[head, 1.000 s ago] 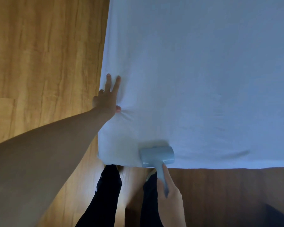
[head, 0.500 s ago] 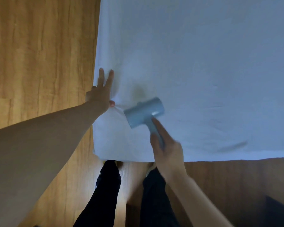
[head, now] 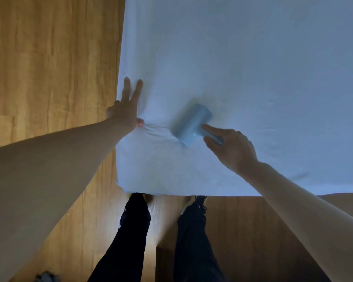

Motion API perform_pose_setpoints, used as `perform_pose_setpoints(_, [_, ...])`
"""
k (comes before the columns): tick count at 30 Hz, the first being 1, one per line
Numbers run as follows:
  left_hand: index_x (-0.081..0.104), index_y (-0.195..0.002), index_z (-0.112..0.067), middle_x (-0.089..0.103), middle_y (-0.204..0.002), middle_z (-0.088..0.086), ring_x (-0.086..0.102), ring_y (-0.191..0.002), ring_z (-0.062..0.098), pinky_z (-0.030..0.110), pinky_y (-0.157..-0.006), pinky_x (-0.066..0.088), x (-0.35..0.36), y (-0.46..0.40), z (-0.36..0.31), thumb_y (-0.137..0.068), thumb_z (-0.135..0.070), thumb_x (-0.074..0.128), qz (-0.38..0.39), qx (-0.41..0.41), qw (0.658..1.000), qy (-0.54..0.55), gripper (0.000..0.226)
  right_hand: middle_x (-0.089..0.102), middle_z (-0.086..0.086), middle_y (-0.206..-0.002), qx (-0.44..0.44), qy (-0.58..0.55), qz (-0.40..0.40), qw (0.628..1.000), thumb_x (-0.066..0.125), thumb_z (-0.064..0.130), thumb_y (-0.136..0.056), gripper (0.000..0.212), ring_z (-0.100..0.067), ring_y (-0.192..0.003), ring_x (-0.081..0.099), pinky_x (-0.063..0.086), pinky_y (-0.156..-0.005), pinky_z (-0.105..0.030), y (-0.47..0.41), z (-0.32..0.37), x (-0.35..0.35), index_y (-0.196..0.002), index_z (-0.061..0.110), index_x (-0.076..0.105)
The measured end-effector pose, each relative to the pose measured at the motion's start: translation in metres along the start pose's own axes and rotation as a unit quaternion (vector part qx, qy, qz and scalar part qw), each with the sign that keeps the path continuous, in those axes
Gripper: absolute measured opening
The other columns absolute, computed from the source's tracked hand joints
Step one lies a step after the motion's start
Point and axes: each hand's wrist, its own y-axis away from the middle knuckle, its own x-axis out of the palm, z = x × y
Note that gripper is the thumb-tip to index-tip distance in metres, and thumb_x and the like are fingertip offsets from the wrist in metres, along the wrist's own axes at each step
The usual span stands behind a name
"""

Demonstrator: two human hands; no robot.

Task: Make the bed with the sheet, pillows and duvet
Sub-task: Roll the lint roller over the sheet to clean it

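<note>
Head view. The smooth white fitted sheet (head: 243,78) covers the bed across the upper right of the view, its near corner at about 7 o'clock from frame centre, just above your feet.

Your left hand (head: 126,110) lies flat at the sheet's left edge, around 9 o'clock of centre: two fingers straight and spread, thumb pressing the fabric, small creases radiating from the thumb toward 3 o'clock.

Your right hand (head: 230,147) grips the handle of a pale blue cylindrical lint roller (head: 192,124); index finger extended along the handle, other fingers curled round it. The roller head touches the sheet just at 3 o'clock of the left thumb and is motion-blurred.

Warm brown wood-plank floor (head: 49,68) lies at 9 o'clock and along the bottom. Your legs in dark trousers (head: 130,231) stand at 6 o'clock.
</note>
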Motion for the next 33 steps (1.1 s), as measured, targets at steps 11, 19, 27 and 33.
perform_pose_setpoints(11, [-0.026,-0.151,-0.034,-0.031,-0.16,0.001,0.02,-0.148,0.034,0.051,-0.097,0.047,0.002,0.002,-0.002,-0.082,-0.034,0.078,-0.002,-0.001,0.999,-0.052,0.125,0.061,0.005,-0.059,0.084,0.074,0.052,0.992,0.043,0.054,-0.099,0.04,-0.008,-0.055,0.058,0.037,-0.05,-0.021,0.083,-0.103,-0.006,-0.138,0.063,0.041])
perform_pose_setpoints(19, [-0.024,-0.152,-0.034,-0.029,-0.161,0.001,0.027,-0.143,0.035,0.052,-0.094,0.048,0.001,0.001,-0.005,-0.082,-0.034,0.078,0.001,-0.005,0.998,-0.057,0.124,0.062,0.011,-0.067,0.105,0.015,0.01,0.994,0.043,0.062,-0.09,0.063,-0.006,-0.048,0.062,0.054,-0.048,-0.023,0.131,-0.127,0.005,-0.14,0.025,0.048])
perform_pose_setpoints(27, [-0.025,-0.151,-0.036,-0.03,-0.16,-0.001,0.035,-0.137,0.035,0.051,-0.089,0.049,0.0,0.0,-0.008,-0.083,-0.033,0.077,0.007,-0.019,0.998,-0.059,0.123,0.059,-0.012,-0.064,0.19,-0.296,-0.07,0.934,0.055,0.047,-0.095,0.032,-0.01,-0.045,0.046,0.041,-0.044,-0.029,0.124,-0.045,0.015,-0.083,0.019,0.06])
perform_pose_setpoints(33, [-0.024,-0.152,-0.036,-0.029,-0.161,-0.001,0.039,-0.132,0.037,0.053,-0.089,0.05,0.0,0.001,-0.01,-0.082,-0.032,0.078,0.008,-0.027,0.998,-0.059,0.123,0.057,-0.003,-0.063,0.193,-0.42,-0.087,0.883,0.055,0.037,-0.096,0.034,-0.014,-0.051,0.044,0.035,-0.048,-0.028,0.022,0.036,0.026,-0.072,0.013,0.05])
